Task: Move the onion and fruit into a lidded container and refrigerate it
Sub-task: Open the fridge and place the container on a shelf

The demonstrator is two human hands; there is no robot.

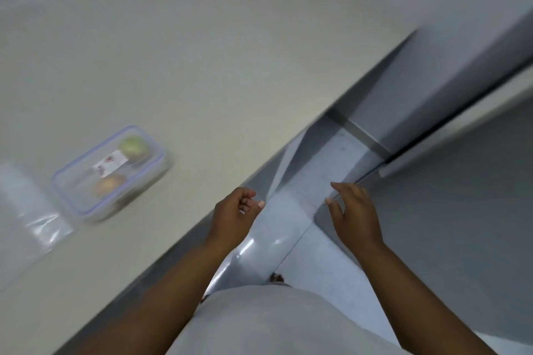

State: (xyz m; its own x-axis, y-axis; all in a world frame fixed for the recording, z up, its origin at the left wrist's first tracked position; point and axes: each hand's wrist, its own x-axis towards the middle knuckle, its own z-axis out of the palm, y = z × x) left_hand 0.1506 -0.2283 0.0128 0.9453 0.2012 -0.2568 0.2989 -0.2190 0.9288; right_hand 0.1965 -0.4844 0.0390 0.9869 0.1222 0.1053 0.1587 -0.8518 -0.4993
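we see the clear lidded container [111,172] resting on the pale bench [219,66], lid on with its blue-edged rim, toward the left part of the bench and back a little from the near edge. inside it a green round fruit [133,146] lies at the far end and a brownish onion [108,185] at the near end, with a white label on the lid between them; the view is blurred, so we cannot tell finer detail. a clear plastic bag [31,210] lies flat on the bench just left of the container, at the left edge of the view. our left hand [235,215] hangs just off the near edge of the bench, fingers curled loosely inward, gripping nothing. our right hand [353,210] is out over the floor, fingers spread and partly open, also empty, its fingertips near the edge of the grey refrigerator door [450,181] on the right; we cannot tell whether they touch it. both hands are well apart from the container.
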